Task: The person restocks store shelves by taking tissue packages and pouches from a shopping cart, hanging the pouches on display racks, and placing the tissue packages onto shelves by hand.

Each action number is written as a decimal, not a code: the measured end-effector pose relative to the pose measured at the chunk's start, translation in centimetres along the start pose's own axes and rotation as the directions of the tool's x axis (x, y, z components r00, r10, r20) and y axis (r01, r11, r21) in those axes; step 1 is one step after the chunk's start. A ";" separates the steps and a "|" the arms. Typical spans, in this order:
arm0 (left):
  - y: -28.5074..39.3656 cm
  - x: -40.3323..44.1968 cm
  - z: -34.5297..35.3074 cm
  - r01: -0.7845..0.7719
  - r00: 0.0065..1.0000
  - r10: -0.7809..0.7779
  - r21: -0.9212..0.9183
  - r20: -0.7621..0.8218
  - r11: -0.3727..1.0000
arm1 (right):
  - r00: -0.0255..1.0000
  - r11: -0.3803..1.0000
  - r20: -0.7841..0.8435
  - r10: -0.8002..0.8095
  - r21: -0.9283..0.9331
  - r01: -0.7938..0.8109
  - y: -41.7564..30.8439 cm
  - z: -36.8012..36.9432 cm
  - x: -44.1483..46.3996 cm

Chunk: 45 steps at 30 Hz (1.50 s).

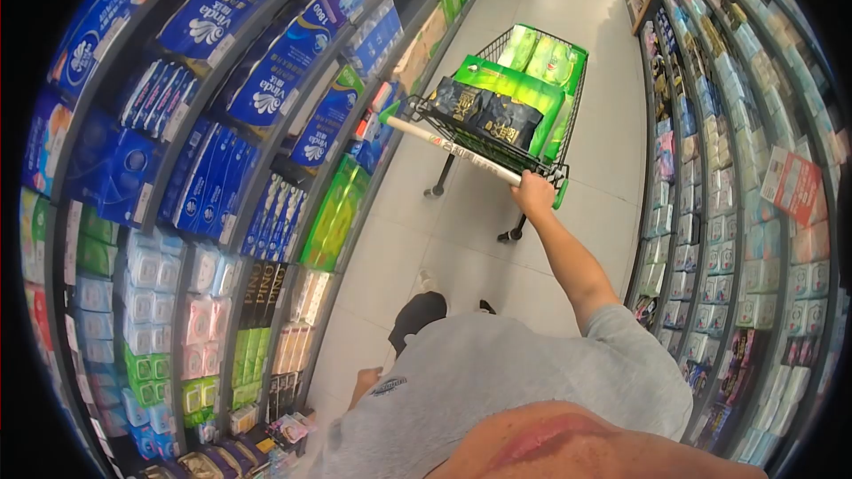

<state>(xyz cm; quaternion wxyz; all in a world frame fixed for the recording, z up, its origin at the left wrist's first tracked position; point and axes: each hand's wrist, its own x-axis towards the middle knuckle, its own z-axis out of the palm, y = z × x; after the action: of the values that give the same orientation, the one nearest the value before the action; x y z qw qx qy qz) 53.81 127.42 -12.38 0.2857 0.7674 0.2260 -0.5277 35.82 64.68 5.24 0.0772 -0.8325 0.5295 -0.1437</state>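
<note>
My right hand (533,194) is wrapped round the right end of the white handle (461,157) of a shopping cart (575,115). In the cart's basket lie green packs of paper (519,80) and black packages (484,113) with gold lettering, which sit nearest the handle. My left hand (366,380) hangs low beside my body at the left, near the shelves and away from the cart. Its fingers are mostly hidden and too small to make out.
Shelves of blue tissue packs (275,71), green packs (335,213) and wipes (151,284) line the left side. On the right stands a shelf of small packages (714,239) with a red sign (792,184). Pale tiled floor (612,142) runs between them.
</note>
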 end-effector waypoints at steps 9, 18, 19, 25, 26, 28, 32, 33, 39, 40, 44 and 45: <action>27.6 6.4 8.3 -0.762 0.478 0.873 0.542 0.101 0.355 | 0.995 0.998 0.079 -0.067 0.009 0.066 1.3 0.8 3.9; 61.6 -15.5 22.9 -0.715 -0.474 0.880 0.574 0.022 -0.399 | 0.991 0.988 -0.060 -0.117 -0.110 0.110 4.5 0.3 8.3; 63.8 -16.2 24.3 -0.720 -0.495 0.867 0.530 0.059 -0.448 | 0.994 0.986 -0.058 -0.094 -0.144 0.085 5.0 0.5 8.9; 71.0 -14.3 31.1 -0.613 -0.089 0.879 0.670 0.469 -0.419 | 0.987 0.970 -0.130 -0.095 -0.234 0.063 7.9 0.7 12.7; 71.2 -14.2 32.0 -0.613 -0.101 0.885 0.672 0.455 -0.415 | 0.983 0.969 -0.144 -0.109 -0.234 0.074 8.4 0.8 13.2; 72.4 -14.2 33.6 -0.592 -0.081 0.893 0.700 0.442 -0.400 | 0.974 0.968 -0.184 -0.132 -0.236 0.086 9.4 0.7 14.9; 74.9 -14.2 36.2 -0.586 -0.148 0.881 0.677 0.450 -0.444 | 0.963 0.960 -0.211 -0.165 -0.258 0.108 11.3 0.7 18.8; 75.6 -14.3 37.0 -0.586 -0.140 0.882 0.680 0.450 -0.441 | 0.964 0.960 -0.209 -0.165 -0.257 0.109 11.8 0.7 19.8; 80.5 -15.0 42.4 -0.624 -0.235 0.897 0.649 0.375 -0.435 | 0.964 0.965 -0.196 -0.178 -0.228 0.132 15.7 0.7 27.1; 81.4 -15.1 43.3 -0.615 -0.183 0.905 0.673 0.384 -0.410 | 0.964 0.964 -0.192 -0.184 -0.228 0.138 16.4 0.6 28.1; 85.8 -17.1 46.8 -0.610 0.087 0.911 0.744 0.403 -0.272 | 0.969 0.969 -0.182 -0.168 -0.210 0.128 18.5 0.5 33.7; 87.2 -16.9 47.9 -0.608 0.083 0.911 0.745 0.405 -0.275 | 0.965 0.972 -0.195 -0.173 -0.190 0.136 19.1 0.4 35.0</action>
<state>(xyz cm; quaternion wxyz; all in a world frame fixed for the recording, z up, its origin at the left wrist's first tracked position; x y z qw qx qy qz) 71.96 30.21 7.57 0.1249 0.8100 -0.5654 -0.0929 33.42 24.85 5.03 -0.0640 -0.8550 0.4785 -0.1895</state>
